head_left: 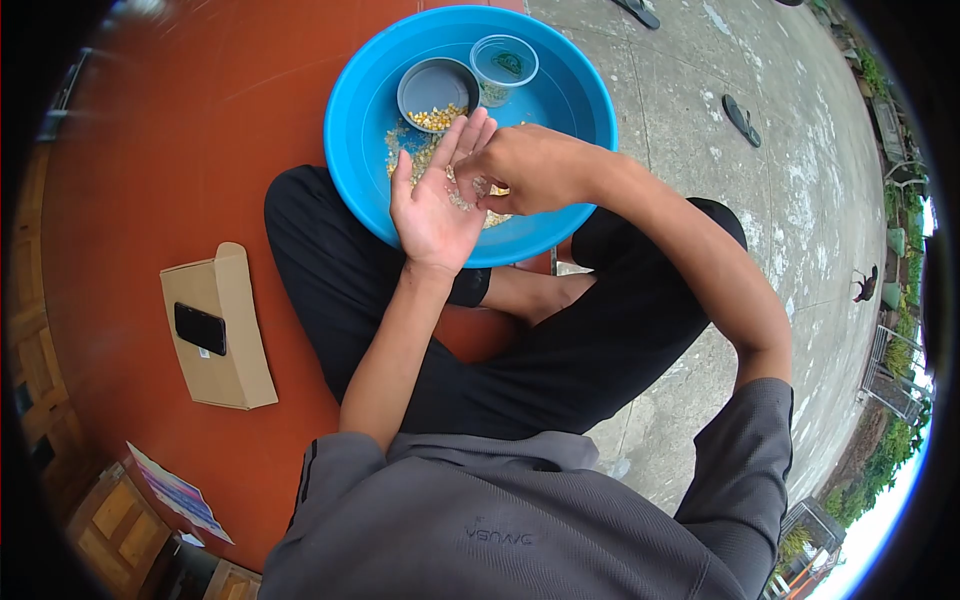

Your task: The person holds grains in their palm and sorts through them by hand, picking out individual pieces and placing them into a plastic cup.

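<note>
Palm up over a large blue basin (345, 120), my left hand (440, 215) is open, with small pale grains (462, 196) lying on its palm. My right hand (525, 170) is bent over that palm, its fingertips pinched together at the grains; what is between them is too small to make out. Inside the basin, a round grey bowl (437, 85) holds yellow corn kernels (436, 119). A clear plastic tub (503, 68) with something green in it is beside the bowl. Loose kernels and pale bits lie on the basin's bottom, partly hidden by my hands.
My crossed legs are close below the basin. On the red floor (200, 130) at left, a dark phone (200, 329) rests on a cardboard box (240, 330), with a printed sheet (178, 491) lower down. Sandals (741, 120) and a bird (866, 284) are on the concrete at right.
</note>
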